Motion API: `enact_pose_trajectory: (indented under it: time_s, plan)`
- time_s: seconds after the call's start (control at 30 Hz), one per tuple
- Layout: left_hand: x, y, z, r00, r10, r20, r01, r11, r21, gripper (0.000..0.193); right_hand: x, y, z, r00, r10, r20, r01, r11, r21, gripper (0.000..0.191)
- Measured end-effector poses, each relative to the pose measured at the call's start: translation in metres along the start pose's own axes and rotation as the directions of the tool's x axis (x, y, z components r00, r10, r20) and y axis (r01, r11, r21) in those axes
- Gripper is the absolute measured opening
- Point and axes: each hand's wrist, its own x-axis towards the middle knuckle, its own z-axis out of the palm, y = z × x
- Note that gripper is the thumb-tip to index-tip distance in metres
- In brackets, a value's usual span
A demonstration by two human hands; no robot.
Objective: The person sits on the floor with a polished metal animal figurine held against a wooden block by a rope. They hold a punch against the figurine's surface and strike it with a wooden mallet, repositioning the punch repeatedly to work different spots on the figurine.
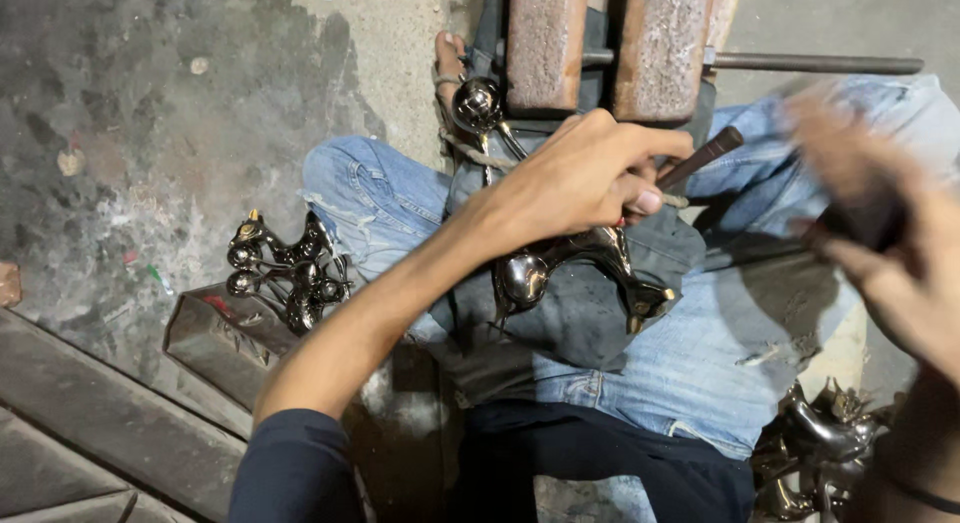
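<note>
My left hand (585, 173) is closed around a dark chisel-like tool (705, 155), whose tip rests near a shiny metal casting (580, 268). The casting lies on a dark cloth (590, 313) across my lap, over blue jeans. My right hand (880, 213) is blurred at the right and grips a dark object that I cannot make out. A second shiny round piece (476, 105) sits near my bare foot, by the rusty block.
Two rusty metal blocks (600, 43) with a rod (815, 63) stand at the top. A pile of polished castings (285, 268) rests on a metal box at the left. More castings (815, 443) lie at the lower right. The concrete floor (150, 113) is stained.
</note>
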Motion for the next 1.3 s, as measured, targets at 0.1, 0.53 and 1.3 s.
enact_pose_trajectory:
  time_s: [0.1, 0.53, 1.3]
  plan:
    - [0.004, -0.006, -0.003, 0.995, 0.079, 0.054, -0.079, 0.997, 0.007, 0.043, -0.006, 0.0, 0.017, 0.976, 0.091, -0.196, -0.073, 0.993, 0.097, 0.063]
    - [0.021, -0.015, -0.006, 0.921, 0.038, 0.388, -0.051, 0.998, 0.025, 0.034, -0.026, -0.025, 0.052, 0.903, 0.147, -0.404, -0.074, 0.979, 0.19, 0.081]
    - [0.023, -0.019, -0.023, 0.961, 0.007, 0.277, 0.006, 0.999, -0.047, 0.056, -0.033, 0.051, 0.034, 0.92, -0.085, -0.383, 0.017, 0.984, -0.178, 0.043]
